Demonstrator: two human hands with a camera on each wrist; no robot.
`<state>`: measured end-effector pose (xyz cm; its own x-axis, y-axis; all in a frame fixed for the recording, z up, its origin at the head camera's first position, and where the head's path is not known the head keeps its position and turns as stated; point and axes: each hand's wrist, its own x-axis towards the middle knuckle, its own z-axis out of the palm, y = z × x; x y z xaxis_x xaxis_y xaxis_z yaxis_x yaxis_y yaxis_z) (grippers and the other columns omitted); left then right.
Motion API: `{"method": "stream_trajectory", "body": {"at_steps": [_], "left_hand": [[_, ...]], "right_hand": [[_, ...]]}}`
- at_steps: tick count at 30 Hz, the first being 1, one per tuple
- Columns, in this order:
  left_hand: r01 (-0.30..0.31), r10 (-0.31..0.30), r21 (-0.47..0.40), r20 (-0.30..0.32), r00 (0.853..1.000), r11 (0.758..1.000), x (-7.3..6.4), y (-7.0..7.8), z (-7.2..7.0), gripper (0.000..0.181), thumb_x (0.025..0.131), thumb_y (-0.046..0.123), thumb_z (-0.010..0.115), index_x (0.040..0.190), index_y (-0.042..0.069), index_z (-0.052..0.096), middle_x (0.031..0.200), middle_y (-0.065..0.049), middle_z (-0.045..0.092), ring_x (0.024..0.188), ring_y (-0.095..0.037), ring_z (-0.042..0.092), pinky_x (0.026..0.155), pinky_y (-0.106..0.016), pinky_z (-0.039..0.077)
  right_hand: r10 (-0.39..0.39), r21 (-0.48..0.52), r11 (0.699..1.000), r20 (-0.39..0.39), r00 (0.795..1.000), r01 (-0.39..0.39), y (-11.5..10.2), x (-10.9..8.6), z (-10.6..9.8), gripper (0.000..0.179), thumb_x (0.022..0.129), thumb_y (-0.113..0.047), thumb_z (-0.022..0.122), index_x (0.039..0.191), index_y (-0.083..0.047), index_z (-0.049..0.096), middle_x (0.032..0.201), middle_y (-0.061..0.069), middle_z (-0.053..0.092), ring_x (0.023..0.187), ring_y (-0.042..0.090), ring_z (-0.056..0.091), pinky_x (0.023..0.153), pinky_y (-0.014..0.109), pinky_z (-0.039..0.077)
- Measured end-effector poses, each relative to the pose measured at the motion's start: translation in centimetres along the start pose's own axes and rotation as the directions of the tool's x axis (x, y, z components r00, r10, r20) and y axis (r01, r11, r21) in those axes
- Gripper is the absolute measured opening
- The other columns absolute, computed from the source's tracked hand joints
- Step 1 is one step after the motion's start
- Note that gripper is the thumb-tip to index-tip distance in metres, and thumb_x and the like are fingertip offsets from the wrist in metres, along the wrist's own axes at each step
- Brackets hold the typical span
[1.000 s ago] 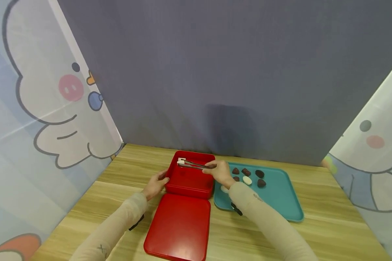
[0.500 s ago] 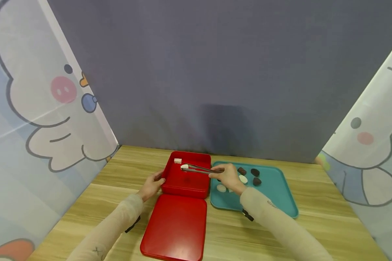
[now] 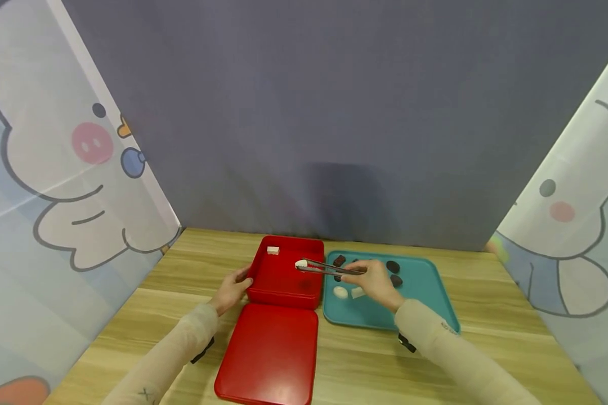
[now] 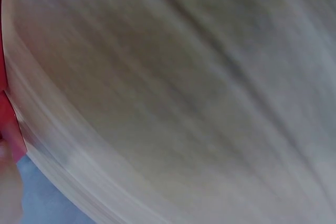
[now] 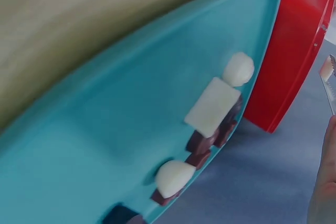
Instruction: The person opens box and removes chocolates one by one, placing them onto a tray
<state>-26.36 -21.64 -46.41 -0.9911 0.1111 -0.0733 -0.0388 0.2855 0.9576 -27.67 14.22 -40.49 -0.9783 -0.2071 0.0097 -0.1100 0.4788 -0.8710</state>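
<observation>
My left hand (image 3: pixel 229 291) grips the left wall of the red box (image 3: pixel 284 281), thumb near its rim. My right hand (image 3: pixel 377 283) holds slim tongs (image 3: pixel 331 269) reaching left above the box. Their serrated tips show a white patch; I cannot tell whether it is a held piece or the tips themselves. A white block (image 3: pixel 273 250) lies in the box's far left corner. On the teal tray (image 3: pixel 425 292) sit dark chocolate-like pieces (image 3: pixel 392 266), a white oval piece (image 3: pixel 340 292) and a white block (image 5: pixel 213 107). The right hand hides part of the tray.
The red lid (image 3: pixel 268 354) lies flat in front of the box. All stand on a wood-grain table (image 3: pixel 365 365). A grey curtain (image 3: pixel 304 112) rises behind, with cartoon-printed sheets (image 3: pixel 81 225) at both sides. The left wrist view is mostly blurred.
My right hand and the tongs have moved right, away from the box's far left corner and the white block there. My left hand stays at the box. The head view has shifted slightly.
</observation>
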Motion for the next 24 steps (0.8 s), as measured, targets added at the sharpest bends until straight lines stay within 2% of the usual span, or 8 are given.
{"method": "stream_trajectory", "body": {"at_steps": [3, 9, 16, 24], "left_hand": [[-0.001, 0.001, 0.007, -0.005, 1.0, 1.0, 0.2, 0.1, 0.0, 0.05, 0.096, 0.008, 0.042, 0.144, 0.0, 0.026, 0.145, -0.022, 0.031, 0.132, -0.036, 0.032, 0.107, -0.049, 0.03], [-0.008, 0.009, -0.005, 0.02, 1.0, 1.0, 0.2, 0.5, -0.1, 0.051, 0.098, 0.008, 0.039, 0.145, 0.0, 0.022, 0.146, -0.024, 0.027, 0.133, -0.037, 0.029, 0.107, -0.049, 0.029], [-0.004, 0.003, 0.021, 0.005, 1.0, 1.0, 0.0, 0.5, -0.2, 0.05, 0.097, 0.007, 0.04, 0.144, -0.001, 0.023, 0.145, -0.025, 0.029, 0.132, -0.038, 0.031, 0.107, -0.049, 0.029], [0.006, -0.006, 0.032, 0.004, 1.0, 0.999, -0.1, 0.4, -0.3, 0.05, 0.097, 0.007, 0.04, 0.144, -0.001, 0.024, 0.145, -0.025, 0.029, 0.132, -0.038, 0.03, 0.108, -0.049, 0.028]], "right_hand": [[0.025, -0.005, 1.0, -0.005, 1.0, -0.025, 0.3, -0.5, -0.7, 0.025, 0.075, -0.025, 0.076, 0.099, -0.017, 0.072, 0.109, 0.004, 0.064, 0.098, 0.022, 0.059, 0.073, 0.037, 0.053], [0.05, -0.035, 0.998, -0.039, 0.998, -0.052, 1.3, -0.9, -1.8, 0.031, 0.073, -0.03, 0.077, 0.1, -0.017, 0.072, 0.112, 0.006, 0.063, 0.1, 0.023, 0.059, 0.07, 0.036, 0.052], [0.056, -0.049, 0.997, -0.053, 0.997, -0.058, 2.1, -1.6, -2.8, 0.028, 0.076, -0.024, 0.075, 0.102, -0.015, 0.071, 0.124, 0.012, 0.057, 0.109, 0.03, 0.054, 0.075, 0.037, 0.053], [0.092, -0.075, 0.992, -0.065, 0.994, -0.097, 3.1, -2.7, -3.7, 0.033, 0.076, -0.029, 0.074, 0.105, -0.014, 0.07, 0.116, 0.011, 0.062, 0.107, 0.03, 0.056, 0.077, 0.037, 0.053]]}}
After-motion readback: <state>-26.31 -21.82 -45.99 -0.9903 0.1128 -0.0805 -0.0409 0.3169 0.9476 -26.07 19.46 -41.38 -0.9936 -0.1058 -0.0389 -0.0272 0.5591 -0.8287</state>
